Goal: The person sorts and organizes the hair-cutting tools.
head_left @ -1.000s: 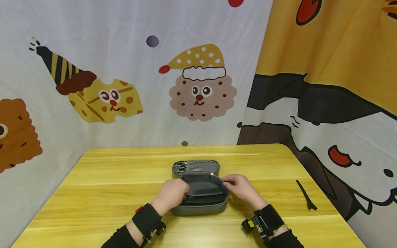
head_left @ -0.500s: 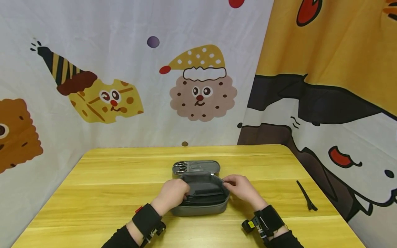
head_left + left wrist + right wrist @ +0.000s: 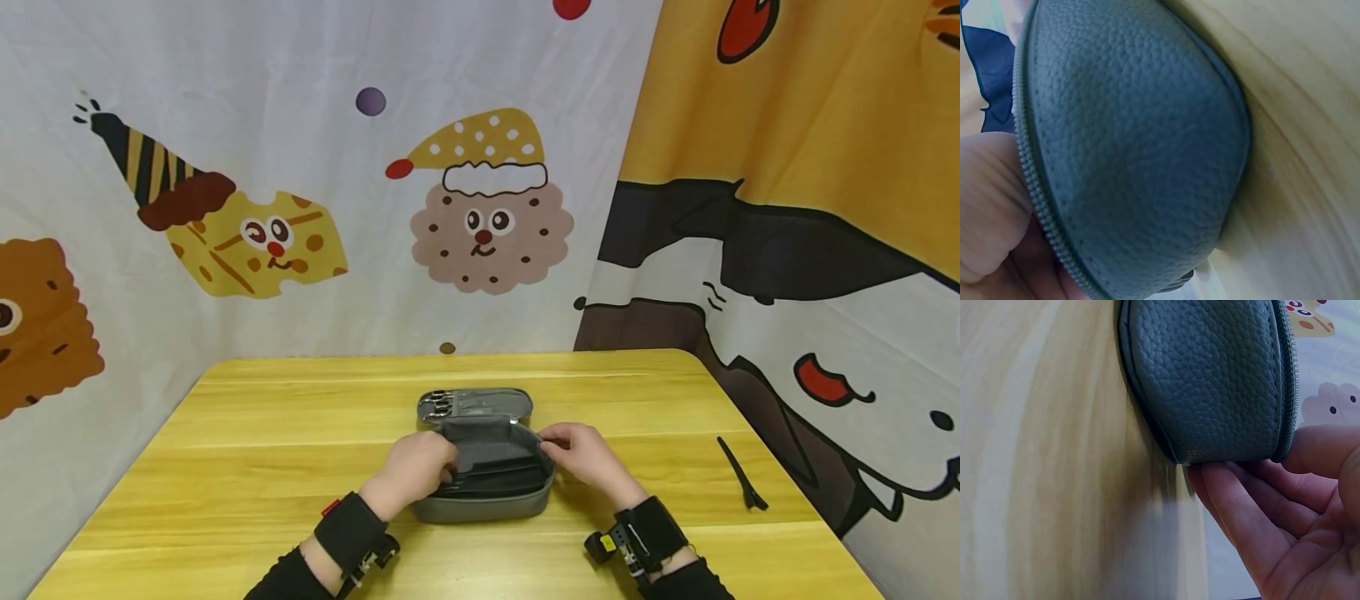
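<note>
A grey zip case (image 3: 483, 510) of pebbled leather stands unzipped on the table, its lid (image 3: 491, 403) folded back behind it. My left hand (image 3: 414, 468) reaches over the case's left edge with curled fingers; the fingertips are hidden inside, so what they hold does not show. Dark flat contents (image 3: 495, 482) lie in the case. My right hand (image 3: 587, 454) holds the right rim, thumb at the zip and fingers against the outer wall, as the right wrist view shows. In the left wrist view the zip edge runs beside my left hand (image 3: 991, 206).
Metal scissors (image 3: 438, 405) sit in the lid's pocket. A black hair clip (image 3: 742, 475) lies on the wooden table (image 3: 300, 425) at the right. A printed cartoon curtain (image 3: 300, 67) hangs behind the table.
A flat grey panel inside the case has sunk lower, showing more of the inner back wall. My left hand has shifted slightly left. The right hand stays at the rim.
</note>
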Motion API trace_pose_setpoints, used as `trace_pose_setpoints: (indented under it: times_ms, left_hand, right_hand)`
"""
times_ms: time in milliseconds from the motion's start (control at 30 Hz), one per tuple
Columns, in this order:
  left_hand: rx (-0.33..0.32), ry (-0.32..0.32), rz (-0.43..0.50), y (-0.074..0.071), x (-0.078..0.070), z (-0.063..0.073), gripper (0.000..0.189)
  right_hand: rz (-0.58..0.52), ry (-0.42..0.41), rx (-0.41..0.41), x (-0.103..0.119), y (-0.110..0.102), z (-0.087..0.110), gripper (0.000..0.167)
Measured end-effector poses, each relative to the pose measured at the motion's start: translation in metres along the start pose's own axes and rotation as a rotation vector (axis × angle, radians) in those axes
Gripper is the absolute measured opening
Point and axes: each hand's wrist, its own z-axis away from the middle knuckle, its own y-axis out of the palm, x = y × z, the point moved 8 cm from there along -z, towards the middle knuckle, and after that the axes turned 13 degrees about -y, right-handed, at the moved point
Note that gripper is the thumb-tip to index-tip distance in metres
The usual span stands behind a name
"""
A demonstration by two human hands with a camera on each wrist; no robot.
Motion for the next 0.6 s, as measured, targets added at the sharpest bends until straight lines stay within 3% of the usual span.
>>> trace_pose_setpoints:
  times_ms: [400,600]
  left_hand:
    - [-0.077,-0.011,0.107,-0.017,0.003,0.004,0.014]
    - [-0.205,-0.067,0.132,-0.027,0.010,0.006,0.020]
  right_hand:
    - [-0.002,-0.012,0.011,0.002,-0.001,0.000,0.016]
    - [0.000,-0.017,0.013,0.003,-0.001,-0.001,0.016]
